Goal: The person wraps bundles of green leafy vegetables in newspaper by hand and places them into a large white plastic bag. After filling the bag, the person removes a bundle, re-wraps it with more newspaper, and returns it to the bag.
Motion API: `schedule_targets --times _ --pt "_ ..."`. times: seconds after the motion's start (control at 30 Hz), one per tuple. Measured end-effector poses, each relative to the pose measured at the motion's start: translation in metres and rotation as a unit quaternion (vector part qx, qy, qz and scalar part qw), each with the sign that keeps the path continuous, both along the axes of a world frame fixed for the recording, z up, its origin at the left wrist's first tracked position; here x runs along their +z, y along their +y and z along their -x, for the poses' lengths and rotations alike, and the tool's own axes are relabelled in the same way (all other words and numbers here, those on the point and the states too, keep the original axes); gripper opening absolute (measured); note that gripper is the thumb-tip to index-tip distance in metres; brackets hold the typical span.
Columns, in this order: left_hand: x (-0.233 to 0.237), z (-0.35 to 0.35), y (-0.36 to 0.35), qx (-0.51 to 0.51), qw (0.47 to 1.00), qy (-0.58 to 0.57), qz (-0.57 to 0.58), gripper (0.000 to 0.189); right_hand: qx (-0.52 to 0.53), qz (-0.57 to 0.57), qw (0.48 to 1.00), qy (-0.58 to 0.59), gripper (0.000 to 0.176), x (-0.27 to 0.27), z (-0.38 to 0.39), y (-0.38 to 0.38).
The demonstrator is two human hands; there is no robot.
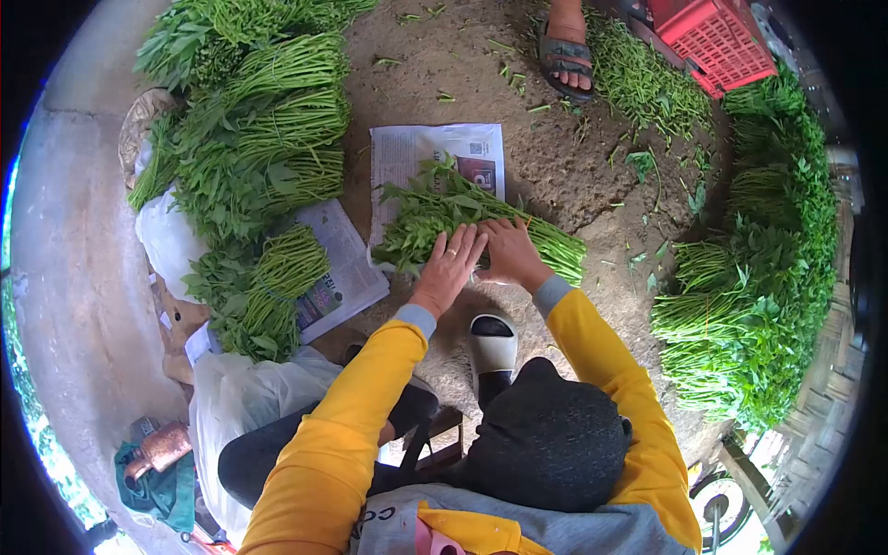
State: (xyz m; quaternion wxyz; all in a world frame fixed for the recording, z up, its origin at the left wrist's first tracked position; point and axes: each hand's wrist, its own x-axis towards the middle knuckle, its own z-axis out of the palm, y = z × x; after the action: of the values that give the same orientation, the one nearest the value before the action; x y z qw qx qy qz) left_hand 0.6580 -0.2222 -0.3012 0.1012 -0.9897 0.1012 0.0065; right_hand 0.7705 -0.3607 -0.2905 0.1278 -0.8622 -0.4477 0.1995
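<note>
A bundle of leafy green stems (476,215) lies across a sheet of newspaper (393,157) on the ground in front of me, leaves to the left and cut stems to the right. My left hand (451,264), with a ring on one finger, rests on the near side of the bundle, its fingers stretched out. Right beside it, my right hand (511,252) curves over the middle of the bundle, fingers across the top and thumb at the near side. The underside of the bundle is hidden.
Stacked bundles of greens (287,120) line the left; a smaller bundle (287,273) lies partly on another newspaper (347,259). More bundles (740,324) stand at right. A red crate (717,42), loose cuttings (638,79) and another person's sandaled foot (566,69) are at the far side.
</note>
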Motion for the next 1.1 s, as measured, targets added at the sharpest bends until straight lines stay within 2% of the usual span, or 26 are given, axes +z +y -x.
schedule_targets --times 0.13,0.23,0.33,0.43,0.47,0.53,0.6,0.63,0.73,0.83,0.93,1.03,1.1 --pt "0.001 -0.012 0.004 0.014 0.999 -0.008 0.051 0.054 0.016 -0.004 1.0 0.024 0.077 0.004 -0.005 0.003" --pt "-0.003 -0.013 0.003 0.018 0.998 0.003 0.053 0.053 0.018 -0.035 0.999 -0.002 0.075 0.004 0.002 0.0" --pt "-0.004 -0.013 0.004 0.029 0.998 0.007 0.063 0.051 -0.013 -0.137 0.99 -0.011 0.079 0.007 0.007 -0.002" --pt "0.002 -0.018 0.011 0.034 0.991 0.038 0.126 0.046 -0.035 -0.159 0.979 -0.122 0.077 0.021 0.032 -0.002" --pt "0.004 -0.018 0.015 0.025 0.99 0.016 0.14 0.043 -0.02 -0.145 0.98 -0.135 0.084 0.023 0.043 -0.002" --pt "0.007 -0.022 0.02 0.005 0.985 -0.036 0.168 0.038 -0.06 -0.077 0.992 -0.086 0.09 0.027 0.057 0.008" --pt "0.007 -0.03 0.023 0.007 0.99 -0.008 0.141 0.034 -0.075 -0.018 0.994 -0.072 0.103 0.011 0.053 0.01" --pt "0.006 -0.033 0.023 0.008 0.992 0.009 0.129 0.032 -0.072 -0.022 0.994 -0.083 0.104 0.006 0.045 0.01" --pt "0.024 -0.056 0.028 0.028 0.971 0.18 0.153 0.036 -0.068 0.0 0.991 -0.114 0.106 0.001 0.031 0.014" --pt "0.018 -0.072 0.037 0.032 0.961 0.186 0.202 0.041 -0.064 -0.007 0.989 -0.13 0.11 0.006 0.012 0.023" --pt "0.005 -0.09 0.042 0.057 0.943 0.217 0.245 0.052 -0.046 0.045 0.994 -0.086 0.115 0.015 -0.01 0.028" --pt "0.017 -0.113 0.057 0.066 0.896 0.337 0.281 0.06 -0.031 0.075 0.995 -0.058 0.118 0.015 -0.031 0.035" --pt "0.018 -0.121 0.063 0.079 0.886 0.34 0.305 0.062 -0.004 0.101 0.994 -0.04 0.117 0.014 -0.044 0.04"
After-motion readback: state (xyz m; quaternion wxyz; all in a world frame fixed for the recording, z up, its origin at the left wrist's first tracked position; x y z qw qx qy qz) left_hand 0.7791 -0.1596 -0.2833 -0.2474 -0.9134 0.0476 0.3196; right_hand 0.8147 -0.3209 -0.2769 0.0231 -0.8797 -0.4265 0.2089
